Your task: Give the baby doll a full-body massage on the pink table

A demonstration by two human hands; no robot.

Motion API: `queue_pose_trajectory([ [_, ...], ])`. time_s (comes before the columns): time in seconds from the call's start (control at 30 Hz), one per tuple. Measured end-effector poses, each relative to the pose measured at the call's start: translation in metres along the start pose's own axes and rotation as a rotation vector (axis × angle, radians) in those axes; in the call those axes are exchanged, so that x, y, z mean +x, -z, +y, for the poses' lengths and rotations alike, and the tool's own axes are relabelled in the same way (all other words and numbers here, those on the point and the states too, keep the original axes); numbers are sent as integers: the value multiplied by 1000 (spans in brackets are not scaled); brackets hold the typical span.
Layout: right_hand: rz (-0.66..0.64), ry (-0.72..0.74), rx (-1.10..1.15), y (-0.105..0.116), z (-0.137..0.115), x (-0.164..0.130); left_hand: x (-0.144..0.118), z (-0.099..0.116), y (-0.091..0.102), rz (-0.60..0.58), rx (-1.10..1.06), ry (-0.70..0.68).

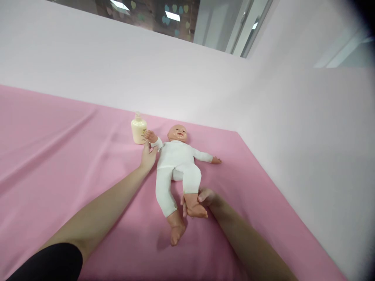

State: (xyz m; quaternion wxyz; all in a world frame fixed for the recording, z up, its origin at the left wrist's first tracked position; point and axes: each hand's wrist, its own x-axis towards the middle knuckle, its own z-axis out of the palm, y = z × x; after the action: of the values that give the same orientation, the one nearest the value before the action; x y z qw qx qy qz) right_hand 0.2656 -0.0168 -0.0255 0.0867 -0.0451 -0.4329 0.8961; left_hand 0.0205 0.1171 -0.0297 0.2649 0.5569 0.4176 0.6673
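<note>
A baby doll (176,155) with a white cloth body lies on its back on the pink sheet (117,226), head toward the wall. My left hand (149,157) is closed around the doll's arm at the left, just below its raised plastic hand; some of my fingers are hidden. Lower down, my right hand (207,196) wraps the ankle of the leg on the right, thumb on top and fingertips showing on the other side. That leg is bent and lifted, while the other lies stretched out. Just beyond my left hand stands a cream pump bottle (138,130).
A white wall (117,66) runs along the far side of the sheet, and another white wall (316,156) borders the right. Above the far wall is a window (146,15) with heart-shaped decorations and ceiling-light reflections.
</note>
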Motion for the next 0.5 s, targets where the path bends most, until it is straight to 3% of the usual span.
queue_pose_trajectory([
  [0.23,-102,-120,-33,1,0,3,3,-23,2,63,-21,77],
  [0.37,-130,-160,-32,3,0,4,1,-12,1,43,-28,65],
  [0.5,-69,-120,1,7,2,-1,-2,3,0,-4,-8,4],
])
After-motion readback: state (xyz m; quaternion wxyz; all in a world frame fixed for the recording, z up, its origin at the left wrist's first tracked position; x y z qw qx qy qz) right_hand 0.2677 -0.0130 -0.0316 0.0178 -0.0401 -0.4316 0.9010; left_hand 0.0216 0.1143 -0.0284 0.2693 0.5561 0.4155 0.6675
